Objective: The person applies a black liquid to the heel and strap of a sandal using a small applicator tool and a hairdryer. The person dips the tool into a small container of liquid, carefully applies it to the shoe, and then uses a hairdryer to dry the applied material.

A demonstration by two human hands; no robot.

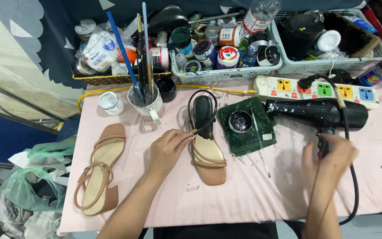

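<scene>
Worktop: pale pink cloth-covered worktop [244,194], marked with paint specks, crowded along its far edge.
Landmark: tan strappy heeled sandal with a partly black-painted insole and black ankle strap [206,146], lying near the middle of the worktop, toe toward the person.
Left hand: left hand [168,148] just left of that sandal, its grip pinched on the sandal's thin strap; fingertips touch the strap at the shoe's left edge.
Right hand: right hand [328,157], blurred, well right of the sandal, its grip clenched around the handle of the black paint-spattered hair dryer [317,114].
Cable: black cord [353,177] curving down from the dryer, past the right hand.
Second shoe: matching unpainted tan sandal [99,172], well left of the landmark sandal, near the worktop's left edge.
Beside the sandal: dark green cloth [248,128] just to its right, carrying a small open tin of black paint [240,121].
Beyond the sandal: white mug of brushes [146,99] to the upper left; white multi-socket power strip [317,90] to the upper right; pale plastic baskets of paint jars [226,73] behind.
</scene>
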